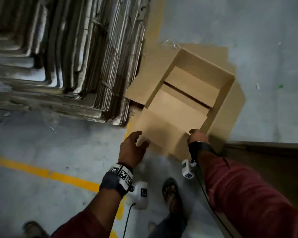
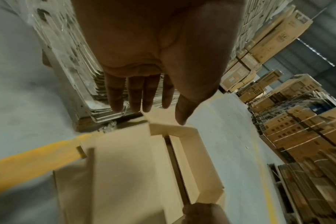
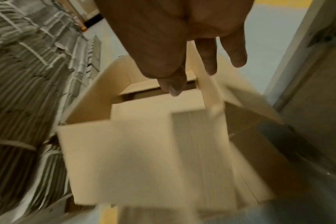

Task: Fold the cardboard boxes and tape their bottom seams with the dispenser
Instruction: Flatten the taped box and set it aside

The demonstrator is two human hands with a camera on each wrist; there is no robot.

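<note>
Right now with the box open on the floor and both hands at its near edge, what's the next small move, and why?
Probably fold the near flap down into the cardboard box. The inner flaps already lie folded with a dark gap between them, the near flap juts out toward the person, the left hand is open beside it, and the right hand holds the box's near corner.

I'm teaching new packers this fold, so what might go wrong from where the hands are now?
The two folded flaps leave a dark open gap between them; taped like that, the seam may be weak. Only the right hand grips the cardboard box at its corner, while the left hand is spread open, so the box could twist or slide toward the stacked flat cartons.
</note>
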